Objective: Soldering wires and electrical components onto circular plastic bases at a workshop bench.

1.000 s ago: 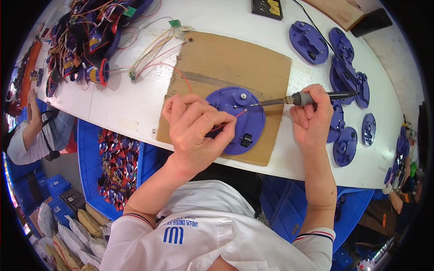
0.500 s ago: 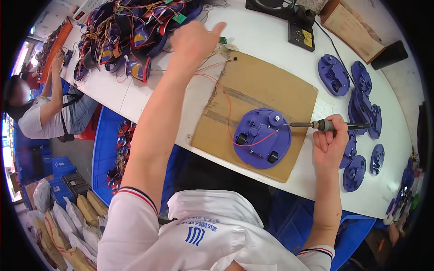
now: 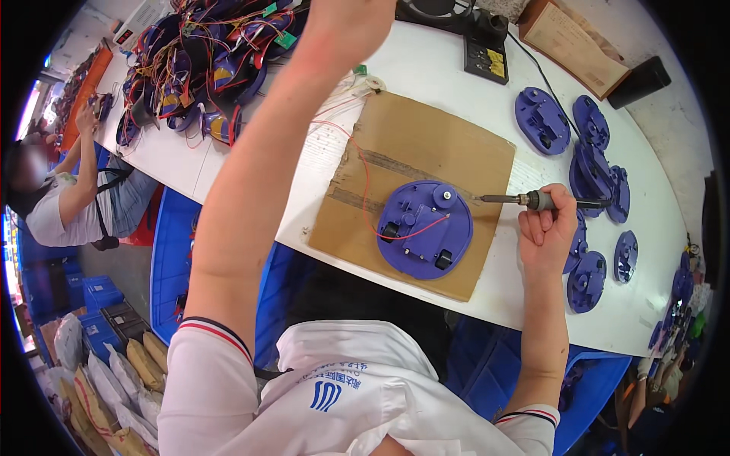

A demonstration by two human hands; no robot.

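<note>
The right hand (image 3: pixel 549 228) at centre right grips a soldering iron (image 3: pixel 532 201), its tip just beside the blue round plate (image 3: pixel 426 229) lying on cardboard (image 3: pixel 426 144) mid-frame on the white surface (image 3: pixel 456 83). The left hand (image 3: pixel 353 23) stretches to the top edge near a heap of wired blue parts (image 3: pixel 205 68); whether it is open or closed cannot be told

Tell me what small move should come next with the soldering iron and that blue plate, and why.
Probably bring the left hand back down to steady the blue round plate. The right hand holds the soldering iron with its tip just off the plate's edge, the plate lies unheld on the cardboard, and a loose red wire trails from it.
</note>
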